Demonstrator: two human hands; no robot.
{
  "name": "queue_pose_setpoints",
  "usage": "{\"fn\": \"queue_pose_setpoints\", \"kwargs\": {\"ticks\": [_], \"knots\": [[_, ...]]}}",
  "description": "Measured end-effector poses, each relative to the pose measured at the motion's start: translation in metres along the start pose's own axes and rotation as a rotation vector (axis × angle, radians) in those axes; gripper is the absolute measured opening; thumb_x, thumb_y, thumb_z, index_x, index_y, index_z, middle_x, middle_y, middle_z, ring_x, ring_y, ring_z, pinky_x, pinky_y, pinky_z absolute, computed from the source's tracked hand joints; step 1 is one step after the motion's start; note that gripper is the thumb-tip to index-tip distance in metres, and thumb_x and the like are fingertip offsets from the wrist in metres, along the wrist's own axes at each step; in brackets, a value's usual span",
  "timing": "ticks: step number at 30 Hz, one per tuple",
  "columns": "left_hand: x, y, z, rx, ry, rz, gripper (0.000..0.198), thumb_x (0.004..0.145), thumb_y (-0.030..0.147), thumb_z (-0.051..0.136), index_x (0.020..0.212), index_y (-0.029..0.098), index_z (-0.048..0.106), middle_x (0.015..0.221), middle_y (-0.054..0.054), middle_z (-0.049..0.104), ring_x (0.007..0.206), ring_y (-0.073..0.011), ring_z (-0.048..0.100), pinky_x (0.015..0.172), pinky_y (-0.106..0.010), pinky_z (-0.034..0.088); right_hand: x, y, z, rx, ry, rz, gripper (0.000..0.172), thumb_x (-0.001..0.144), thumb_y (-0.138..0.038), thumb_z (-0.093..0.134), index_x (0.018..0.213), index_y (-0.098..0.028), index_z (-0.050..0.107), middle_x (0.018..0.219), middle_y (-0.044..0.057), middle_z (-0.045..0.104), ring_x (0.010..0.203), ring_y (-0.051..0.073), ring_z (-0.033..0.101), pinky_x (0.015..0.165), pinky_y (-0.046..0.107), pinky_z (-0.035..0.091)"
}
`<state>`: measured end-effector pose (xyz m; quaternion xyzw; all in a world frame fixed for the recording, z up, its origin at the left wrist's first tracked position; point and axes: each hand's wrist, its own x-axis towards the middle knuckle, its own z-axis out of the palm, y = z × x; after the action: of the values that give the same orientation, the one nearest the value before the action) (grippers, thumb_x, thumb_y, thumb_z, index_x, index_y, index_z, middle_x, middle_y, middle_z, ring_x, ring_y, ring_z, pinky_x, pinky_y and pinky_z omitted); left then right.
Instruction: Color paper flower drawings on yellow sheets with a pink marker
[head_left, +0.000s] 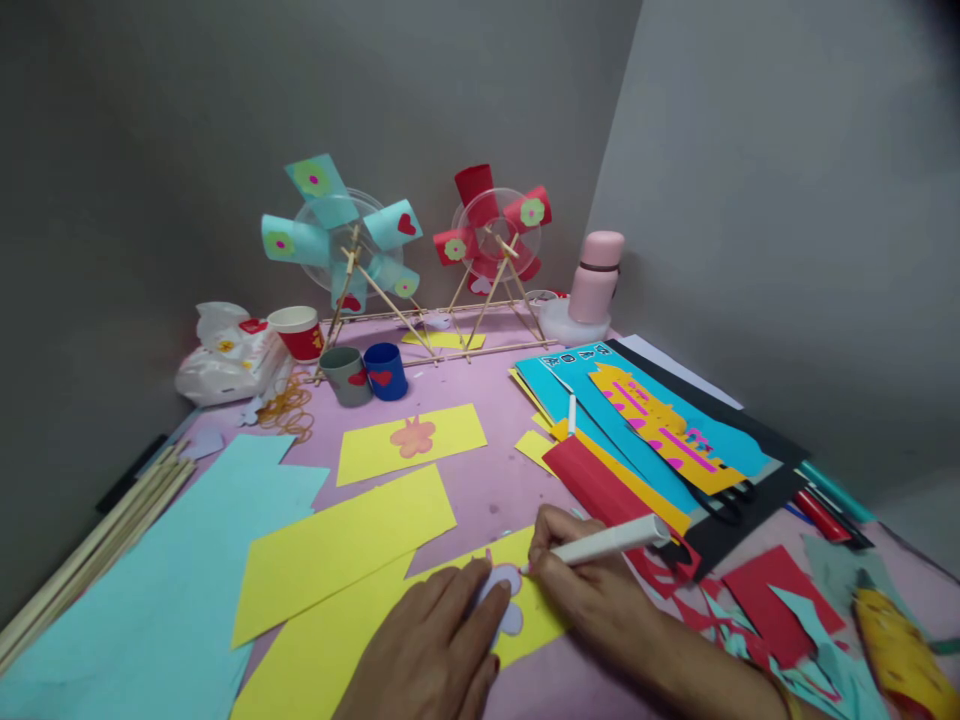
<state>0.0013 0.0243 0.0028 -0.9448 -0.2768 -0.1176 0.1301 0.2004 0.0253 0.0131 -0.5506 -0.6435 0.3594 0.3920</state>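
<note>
My left hand (435,640) lies with its fingers stretched flat over a pale lilac butterfly-shaped paper cutout (511,617), pressing it onto a yellow paper sheet (541,622). In my right hand (574,580) is a white marker pen (611,541), its tip down at the cutout's right upper edge. A short reddish line shows above the cutout; my left fingers hide part of its shape. Farther back, a yellow card (465,428) bears an orange-red butterfly (412,437). Another yellow sheet (345,550) lies to the left of my hands.
Light-blue paper (165,570) and wooden sticks (97,540) lie left. Blue (386,372) and grey (346,376) paper cups stand before two stick-framed wheels, one light blue (352,235), one red (491,225). Right are colored sheets (637,420), red scraps (780,600) and a pink bottle (598,275).
</note>
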Motion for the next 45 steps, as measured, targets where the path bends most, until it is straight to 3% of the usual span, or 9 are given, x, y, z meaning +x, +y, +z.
{"fn": "queue_pose_setpoints", "kwargs": {"ticks": [10, 17, 23, 35, 45], "knots": [[0.000, 0.000, -0.007, -0.124, -0.014, -0.060, 0.042, 0.083, 0.022, 0.054, 0.125, 0.023, 0.051, 0.122, -0.005, 0.061, 0.105, -0.0213, 0.059, 0.086, -0.033, 0.051, -0.004, 0.003, -0.002, -0.032, -0.039, -0.042, 0.012, 0.070, -0.016, 0.037, 0.061, -0.023, 0.031, 0.056, -0.006, 0.035, 0.056, 0.013, 0.037, 0.052, 0.026, 0.026], [0.003, -0.002, -0.010, -0.313, -0.042, -0.119, 0.044, 0.080, 0.019, 0.056, 0.123, 0.026, 0.051, 0.119, -0.004, 0.061, 0.100, -0.0202, 0.059, 0.084, -0.032, 0.051, -0.003, 0.001, -0.004, 0.083, -0.069, -0.048, 0.011, 0.070, -0.015, 0.040, 0.061, -0.022, 0.039, 0.057, -0.005, 0.042, 0.057, 0.013, 0.042, 0.053, 0.025, 0.029], [0.006, 0.003, -0.012, -0.460, -0.060, -0.230, 0.039, 0.084, 0.019, 0.052, 0.122, 0.025, 0.051, 0.119, -0.004, 0.057, 0.103, -0.0194, 0.054, 0.088, -0.033, 0.047, -0.002, -0.002, -0.006, -0.035, -0.149, -0.105, 0.011, 0.073, -0.013, 0.041, 0.064, -0.021, 0.042, 0.061, -0.004, 0.049, 0.059, 0.014, 0.048, 0.058, 0.026, 0.030], [0.005, 0.002, -0.012, -0.507, -0.045, -0.236, 0.039, 0.086, 0.021, 0.051, 0.124, 0.026, 0.049, 0.120, -0.005, 0.056, 0.105, -0.0195, 0.053, 0.089, -0.034, 0.046, -0.002, -0.004, -0.004, -0.129, -0.200, -0.076, 0.010, 0.076, -0.015, 0.043, 0.068, -0.021, 0.042, 0.064, -0.004, 0.048, 0.064, 0.015, 0.047, 0.058, 0.026, 0.029], [0.004, 0.000, -0.011, -0.500, -0.007, -0.219, 0.039, 0.087, 0.024, 0.051, 0.125, 0.028, 0.048, 0.118, -0.004, 0.058, 0.103, -0.0191, 0.055, 0.088, -0.032, 0.047, -0.003, -0.004, -0.004, -0.117, -0.165, -0.094, 0.013, 0.075, -0.013, 0.042, 0.065, -0.021, 0.041, 0.062, -0.004, 0.046, 0.062, 0.014, 0.046, 0.057, 0.026, 0.029]]}}
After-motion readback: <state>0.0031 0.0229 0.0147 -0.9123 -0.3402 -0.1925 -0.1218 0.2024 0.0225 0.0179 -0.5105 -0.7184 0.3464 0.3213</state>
